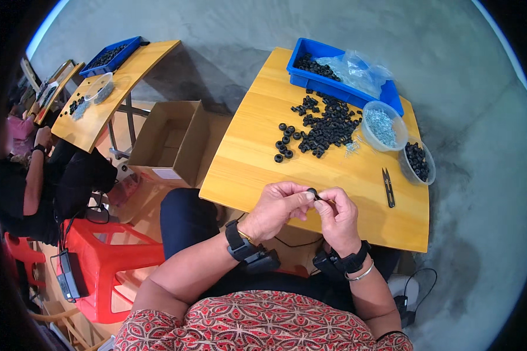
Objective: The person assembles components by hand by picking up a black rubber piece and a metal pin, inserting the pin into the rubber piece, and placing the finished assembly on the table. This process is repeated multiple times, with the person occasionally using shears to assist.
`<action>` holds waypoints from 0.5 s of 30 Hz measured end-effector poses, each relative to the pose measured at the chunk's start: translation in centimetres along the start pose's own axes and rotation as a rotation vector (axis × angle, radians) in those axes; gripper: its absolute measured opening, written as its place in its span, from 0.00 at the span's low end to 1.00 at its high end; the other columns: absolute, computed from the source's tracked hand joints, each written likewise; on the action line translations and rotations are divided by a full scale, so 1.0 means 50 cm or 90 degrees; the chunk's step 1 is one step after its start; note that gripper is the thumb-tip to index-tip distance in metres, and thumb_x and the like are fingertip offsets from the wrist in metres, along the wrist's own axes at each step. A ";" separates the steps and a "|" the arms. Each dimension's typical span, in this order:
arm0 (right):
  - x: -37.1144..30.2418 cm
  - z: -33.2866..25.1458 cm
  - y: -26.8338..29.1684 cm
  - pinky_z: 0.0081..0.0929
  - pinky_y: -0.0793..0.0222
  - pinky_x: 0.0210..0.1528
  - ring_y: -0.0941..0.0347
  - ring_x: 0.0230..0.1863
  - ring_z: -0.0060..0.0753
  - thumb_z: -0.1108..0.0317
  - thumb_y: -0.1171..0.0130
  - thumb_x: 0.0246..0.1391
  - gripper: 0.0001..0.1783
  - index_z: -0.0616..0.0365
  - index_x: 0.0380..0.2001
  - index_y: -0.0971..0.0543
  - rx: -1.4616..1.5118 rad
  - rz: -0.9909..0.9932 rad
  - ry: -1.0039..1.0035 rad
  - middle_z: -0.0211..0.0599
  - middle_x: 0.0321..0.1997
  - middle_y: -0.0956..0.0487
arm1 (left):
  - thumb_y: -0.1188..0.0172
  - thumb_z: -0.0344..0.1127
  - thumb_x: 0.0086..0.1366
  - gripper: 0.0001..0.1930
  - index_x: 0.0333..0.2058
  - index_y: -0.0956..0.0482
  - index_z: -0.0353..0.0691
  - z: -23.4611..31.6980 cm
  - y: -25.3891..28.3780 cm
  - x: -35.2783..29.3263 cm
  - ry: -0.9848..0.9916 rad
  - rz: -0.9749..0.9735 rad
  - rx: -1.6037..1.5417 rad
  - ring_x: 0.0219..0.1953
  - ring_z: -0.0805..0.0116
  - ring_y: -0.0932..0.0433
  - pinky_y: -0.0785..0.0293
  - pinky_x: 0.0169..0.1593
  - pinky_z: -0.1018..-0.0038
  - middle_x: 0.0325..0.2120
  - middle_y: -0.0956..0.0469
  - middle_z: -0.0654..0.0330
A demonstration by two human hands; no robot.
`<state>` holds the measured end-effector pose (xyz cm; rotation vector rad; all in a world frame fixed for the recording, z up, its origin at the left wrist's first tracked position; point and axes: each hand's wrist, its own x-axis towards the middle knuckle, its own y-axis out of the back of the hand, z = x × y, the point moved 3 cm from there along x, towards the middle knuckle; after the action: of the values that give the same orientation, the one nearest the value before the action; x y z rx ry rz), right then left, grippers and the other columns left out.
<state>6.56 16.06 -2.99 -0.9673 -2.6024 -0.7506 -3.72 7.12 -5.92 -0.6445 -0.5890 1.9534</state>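
Note:
Over the table's near edge, my left hand [278,206] pinches a small black round part [314,192] between thumb and fingers. My right hand [339,217] closes on the same part from the other side, fingertips touching it; its finer detail is hidden by the fingers. Beyond my hands a heap of similar black parts [328,126] is spread on the wooden table [246,167], with several loose ones left of it. A few tiny silvery metal pieces [352,147] lie beside the heap.
A blue tray [339,85] at the back holds black parts and a clear plastic bag [357,71]. To the right stand a tub of silvery pieces [382,126], a tub of black parts [417,162] and thread snips [388,188]. Leftward are a cardboard box [168,143], red stool [108,263] and another person [32,175].

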 end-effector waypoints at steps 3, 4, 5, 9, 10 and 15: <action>0.001 0.000 0.008 0.21 0.34 0.27 0.30 0.23 0.27 0.78 0.46 0.47 0.05 0.63 0.26 0.32 0.001 -0.007 -0.016 0.37 0.23 0.29 | 0.45 0.30 0.58 0.05 0.31 0.24 0.35 0.014 -0.003 -0.003 0.018 -0.020 0.027 0.21 0.76 0.27 0.29 0.27 0.82 0.23 0.24 0.60; 0.002 -0.005 0.011 0.21 0.34 0.27 0.31 0.23 0.27 0.78 0.46 0.47 0.05 0.63 0.26 0.32 0.005 -0.013 -0.022 0.37 0.23 0.29 | 0.45 0.30 0.59 0.05 0.31 0.24 0.35 0.016 -0.003 -0.007 0.028 -0.022 0.050 0.21 0.75 0.26 0.28 0.27 0.81 0.23 0.23 0.59; 0.002 -0.009 0.014 0.21 0.34 0.26 0.31 0.23 0.26 0.78 0.46 0.47 0.05 0.63 0.26 0.32 0.008 -0.018 -0.029 0.36 0.23 0.29 | 0.45 0.30 0.59 0.05 0.31 0.24 0.35 0.021 -0.003 -0.010 0.028 -0.022 0.050 0.21 0.75 0.26 0.28 0.27 0.81 0.23 0.23 0.59; 0.003 -0.023 0.016 0.21 0.34 0.26 0.31 0.23 0.26 0.78 0.46 0.47 0.05 0.62 0.26 0.32 0.017 -0.038 -0.030 0.36 0.22 0.29 | 0.46 0.32 0.60 0.07 0.31 0.23 0.35 0.031 -0.001 -0.016 0.046 -0.062 0.032 0.22 0.75 0.27 0.28 0.27 0.80 0.23 0.23 0.59; -0.001 -0.024 0.017 0.21 0.35 0.26 0.31 0.22 0.26 0.78 0.46 0.47 0.05 0.62 0.26 0.32 0.019 -0.040 -0.029 0.35 0.22 0.29 | 0.47 0.32 0.60 0.07 0.32 0.23 0.35 0.028 -0.001 -0.019 0.054 -0.068 0.031 0.23 0.76 0.27 0.29 0.27 0.79 0.24 0.24 0.59; 0.000 -0.019 0.021 0.21 0.34 0.26 0.31 0.23 0.25 0.79 0.46 0.46 0.06 0.63 0.26 0.33 0.025 -0.057 -0.027 0.36 0.22 0.29 | 0.45 0.32 0.59 0.08 0.31 0.24 0.33 0.021 -0.006 -0.022 0.100 -0.054 -0.059 0.25 0.77 0.28 0.28 0.28 0.80 0.24 0.25 0.61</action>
<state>7.32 16.20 -1.84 -0.8700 -2.7011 -0.7043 -3.79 6.14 -4.72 -0.8098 -0.6009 1.7856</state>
